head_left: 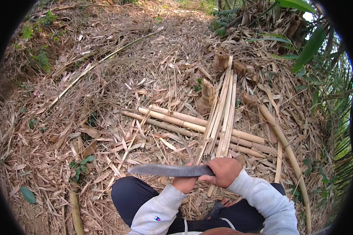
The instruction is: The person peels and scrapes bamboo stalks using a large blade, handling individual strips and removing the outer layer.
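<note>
My right hand is wrapped round the handle of a machete, whose dark, broad blade points left across my lap. Below the blade, my left hand is closed at the near end of a split bamboo strip; the blade covers most of its fingers. More pale bamboo strips lie in a long bundle running away from me. They rest across several round bamboo poles laid crosswise on the ground.
Cut bamboo stumps stand beyond the poles. A long curved pole lies to the right, and a thin bamboo stem slants across the left. Dry leaves cover the ground; green foliage hangs at the upper right.
</note>
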A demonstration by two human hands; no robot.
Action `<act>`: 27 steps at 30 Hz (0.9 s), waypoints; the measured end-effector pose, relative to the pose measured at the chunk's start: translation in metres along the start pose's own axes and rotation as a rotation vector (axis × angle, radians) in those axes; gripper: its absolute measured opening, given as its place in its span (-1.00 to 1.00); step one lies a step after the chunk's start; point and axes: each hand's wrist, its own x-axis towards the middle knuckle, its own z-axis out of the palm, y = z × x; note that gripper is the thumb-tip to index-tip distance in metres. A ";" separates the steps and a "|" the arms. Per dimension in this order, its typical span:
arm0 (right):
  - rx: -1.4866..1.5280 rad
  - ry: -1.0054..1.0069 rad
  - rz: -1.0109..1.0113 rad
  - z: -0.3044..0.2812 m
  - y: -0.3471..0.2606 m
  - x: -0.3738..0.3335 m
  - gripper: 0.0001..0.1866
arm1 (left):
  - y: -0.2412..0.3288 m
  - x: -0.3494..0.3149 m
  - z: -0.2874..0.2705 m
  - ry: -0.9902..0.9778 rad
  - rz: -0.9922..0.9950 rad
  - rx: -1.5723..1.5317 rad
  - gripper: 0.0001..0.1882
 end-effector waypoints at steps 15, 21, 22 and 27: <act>-0.154 0.137 -0.024 -0.011 0.000 0.009 -0.40 | 0.018 -0.008 -0.008 0.015 -0.135 -0.067 -0.66; -0.162 0.138 -0.055 -0.012 0.025 0.001 -0.40 | 0.034 0.001 -0.002 0.026 -0.302 -0.105 -0.69; -0.180 0.114 0.066 -0.007 0.038 0.001 -0.40 | 0.039 0.001 -0.004 0.033 -0.283 -0.060 -0.69; -0.186 0.169 0.015 -0.001 0.017 0.000 -0.40 | 0.027 0.003 0.000 0.028 -0.339 -0.249 -0.68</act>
